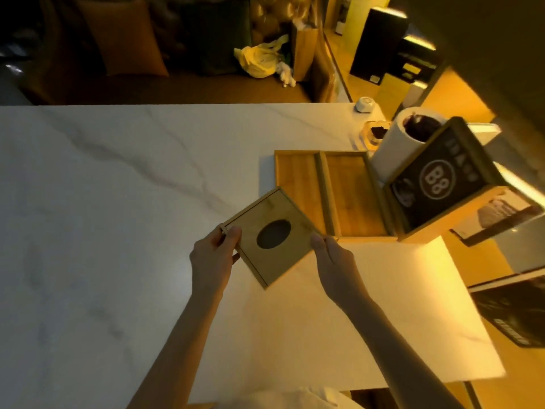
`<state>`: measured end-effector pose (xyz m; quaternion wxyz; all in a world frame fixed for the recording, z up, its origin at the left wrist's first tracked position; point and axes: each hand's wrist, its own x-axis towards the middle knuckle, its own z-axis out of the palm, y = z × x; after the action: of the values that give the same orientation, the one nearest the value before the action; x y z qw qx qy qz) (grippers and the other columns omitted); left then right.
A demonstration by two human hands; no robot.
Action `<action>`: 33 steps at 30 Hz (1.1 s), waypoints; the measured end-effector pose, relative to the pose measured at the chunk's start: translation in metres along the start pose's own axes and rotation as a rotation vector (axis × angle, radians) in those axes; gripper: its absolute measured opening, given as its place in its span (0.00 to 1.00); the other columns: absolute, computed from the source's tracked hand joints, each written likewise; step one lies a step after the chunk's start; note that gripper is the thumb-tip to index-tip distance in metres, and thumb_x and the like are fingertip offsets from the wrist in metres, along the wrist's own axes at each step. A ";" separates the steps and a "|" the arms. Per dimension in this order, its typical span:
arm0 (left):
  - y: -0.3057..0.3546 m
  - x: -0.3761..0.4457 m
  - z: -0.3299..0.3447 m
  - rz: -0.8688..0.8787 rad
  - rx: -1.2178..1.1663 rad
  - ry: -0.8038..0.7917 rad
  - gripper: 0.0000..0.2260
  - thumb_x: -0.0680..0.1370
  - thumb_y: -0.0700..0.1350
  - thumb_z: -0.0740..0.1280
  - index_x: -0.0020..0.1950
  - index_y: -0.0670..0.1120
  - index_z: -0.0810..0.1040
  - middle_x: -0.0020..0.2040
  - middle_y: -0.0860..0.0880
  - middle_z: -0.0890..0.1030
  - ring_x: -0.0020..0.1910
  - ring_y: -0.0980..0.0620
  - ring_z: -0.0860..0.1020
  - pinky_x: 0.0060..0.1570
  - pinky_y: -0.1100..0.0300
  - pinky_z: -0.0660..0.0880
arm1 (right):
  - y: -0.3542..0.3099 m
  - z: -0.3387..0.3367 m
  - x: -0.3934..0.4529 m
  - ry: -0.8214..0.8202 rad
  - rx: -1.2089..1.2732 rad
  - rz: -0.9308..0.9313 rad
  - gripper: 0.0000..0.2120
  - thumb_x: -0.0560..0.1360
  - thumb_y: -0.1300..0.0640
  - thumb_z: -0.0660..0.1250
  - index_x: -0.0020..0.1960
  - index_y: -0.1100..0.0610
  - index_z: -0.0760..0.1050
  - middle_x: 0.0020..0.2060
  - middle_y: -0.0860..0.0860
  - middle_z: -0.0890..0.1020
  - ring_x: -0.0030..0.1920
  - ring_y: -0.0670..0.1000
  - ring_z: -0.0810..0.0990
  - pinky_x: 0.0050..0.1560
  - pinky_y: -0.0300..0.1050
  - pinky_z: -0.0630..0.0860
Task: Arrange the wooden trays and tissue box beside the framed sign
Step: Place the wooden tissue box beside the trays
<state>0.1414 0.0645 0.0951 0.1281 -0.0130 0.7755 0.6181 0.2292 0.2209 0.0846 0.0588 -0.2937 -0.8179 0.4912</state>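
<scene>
Together we hold the wooden tissue box [272, 236] between both hands over the white marble table [118, 202]. Our left hand [213, 255] grips its left corner, thumb on top and fingers curled around the edge; our right hand [334, 259] presses against its right corner, thumb on the top edge. The box sits turned at an angle, its oval opening facing up, its far corner overlapping the left wooden tray [298, 178]. The right wooden tray [355, 193] lies touching the first, side by side. Just beside the right tray stands the framed sign [439, 178], tilted, with a white cylinder [398, 143] behind it.
</scene>
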 end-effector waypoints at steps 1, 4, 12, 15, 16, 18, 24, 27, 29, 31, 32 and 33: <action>0.002 -0.003 0.014 0.018 0.008 -0.030 0.05 0.76 0.44 0.62 0.44 0.50 0.77 0.41 0.48 0.81 0.46 0.46 0.80 0.48 0.50 0.79 | 0.007 -0.013 -0.001 0.026 0.005 0.022 0.14 0.79 0.47 0.51 0.45 0.55 0.70 0.32 0.51 0.73 0.33 0.48 0.72 0.34 0.41 0.67; 0.005 -0.014 0.056 0.066 0.048 -0.114 0.07 0.75 0.46 0.63 0.38 0.55 0.76 0.39 0.46 0.82 0.43 0.46 0.81 0.45 0.49 0.80 | 0.028 -0.052 -0.005 0.099 0.033 0.084 0.14 0.79 0.48 0.50 0.47 0.55 0.70 0.35 0.51 0.74 0.35 0.48 0.73 0.36 0.41 0.69; -0.006 -0.038 0.155 0.068 0.142 -0.212 0.11 0.73 0.49 0.66 0.45 0.41 0.77 0.40 0.46 0.80 0.41 0.46 0.81 0.45 0.48 0.80 | 0.089 -0.124 -0.023 0.258 -0.028 0.222 0.18 0.79 0.49 0.50 0.54 0.60 0.73 0.40 0.49 0.75 0.40 0.47 0.72 0.39 0.37 0.68; -0.011 -0.047 0.180 0.117 0.214 -0.260 0.11 0.74 0.46 0.65 0.42 0.38 0.79 0.31 0.53 0.77 0.33 0.54 0.78 0.36 0.57 0.78 | 0.108 -0.138 -0.034 0.272 0.004 0.281 0.18 0.80 0.49 0.49 0.55 0.60 0.72 0.43 0.51 0.74 0.43 0.49 0.71 0.47 0.43 0.65; -0.014 -0.050 0.187 0.101 0.222 -0.284 0.11 0.74 0.46 0.65 0.42 0.38 0.79 0.30 0.53 0.77 0.33 0.54 0.78 0.34 0.58 0.78 | 0.114 -0.141 -0.038 0.281 0.018 0.298 0.17 0.80 0.50 0.49 0.54 0.60 0.71 0.43 0.51 0.74 0.43 0.48 0.71 0.48 0.44 0.65; -0.022 -0.053 0.201 0.055 0.223 -0.334 0.11 0.74 0.47 0.64 0.43 0.38 0.80 0.33 0.48 0.79 0.36 0.49 0.80 0.37 0.55 0.79 | 0.128 -0.145 -0.044 0.303 0.045 0.324 0.16 0.80 0.50 0.49 0.52 0.59 0.71 0.43 0.52 0.74 0.42 0.48 0.71 0.49 0.44 0.65; -0.036 -0.061 0.225 0.050 0.297 -0.419 0.12 0.75 0.46 0.64 0.43 0.36 0.79 0.35 0.46 0.79 0.33 0.55 0.76 0.34 0.62 0.74 | 0.159 -0.145 -0.054 0.310 0.159 0.394 0.13 0.80 0.51 0.49 0.51 0.56 0.69 0.47 0.51 0.74 0.48 0.50 0.71 0.51 0.45 0.65; -0.041 -0.061 0.227 0.034 0.324 -0.432 0.13 0.75 0.46 0.63 0.43 0.35 0.78 0.35 0.46 0.78 0.33 0.56 0.75 0.31 0.66 0.71 | 0.167 -0.142 -0.056 0.301 0.196 0.407 0.12 0.80 0.51 0.49 0.52 0.55 0.68 0.48 0.51 0.74 0.49 0.51 0.71 0.52 0.46 0.65; -0.045 -0.061 0.226 0.030 0.339 -0.437 0.13 0.75 0.46 0.63 0.43 0.36 0.78 0.31 0.49 0.77 0.32 0.56 0.74 0.30 0.68 0.70 | 0.170 -0.139 -0.057 0.296 0.203 0.408 0.12 0.80 0.51 0.49 0.53 0.55 0.69 0.48 0.51 0.74 0.50 0.52 0.72 0.52 0.45 0.66; -0.047 -0.061 0.225 0.044 0.375 -0.441 0.13 0.75 0.46 0.63 0.42 0.36 0.78 0.29 0.52 0.74 0.30 0.57 0.73 0.26 0.72 0.67 | 0.171 -0.137 -0.056 0.291 0.207 0.411 0.15 0.80 0.51 0.49 0.56 0.58 0.70 0.50 0.51 0.74 0.51 0.52 0.72 0.53 0.45 0.65; -0.047 -0.061 0.225 0.053 0.384 -0.444 0.13 0.75 0.46 0.63 0.42 0.36 0.78 0.28 0.52 0.74 0.29 0.57 0.72 0.23 0.73 0.68 | 0.172 -0.137 -0.056 0.290 0.208 0.418 0.16 0.80 0.51 0.49 0.58 0.59 0.70 0.50 0.51 0.73 0.51 0.51 0.71 0.53 0.45 0.65; -0.048 -0.060 0.226 0.062 0.384 -0.446 0.13 0.75 0.46 0.63 0.42 0.36 0.78 0.28 0.52 0.74 0.29 0.57 0.72 0.22 0.73 0.69 | 0.172 -0.136 -0.055 0.291 0.207 0.421 0.17 0.80 0.51 0.49 0.59 0.60 0.70 0.51 0.51 0.73 0.51 0.51 0.71 0.54 0.45 0.65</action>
<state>0.2491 0.2622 0.0164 0.2766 0.1711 0.8309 0.4513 0.3999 0.3554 0.0205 0.1020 -0.5171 -0.6673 0.5263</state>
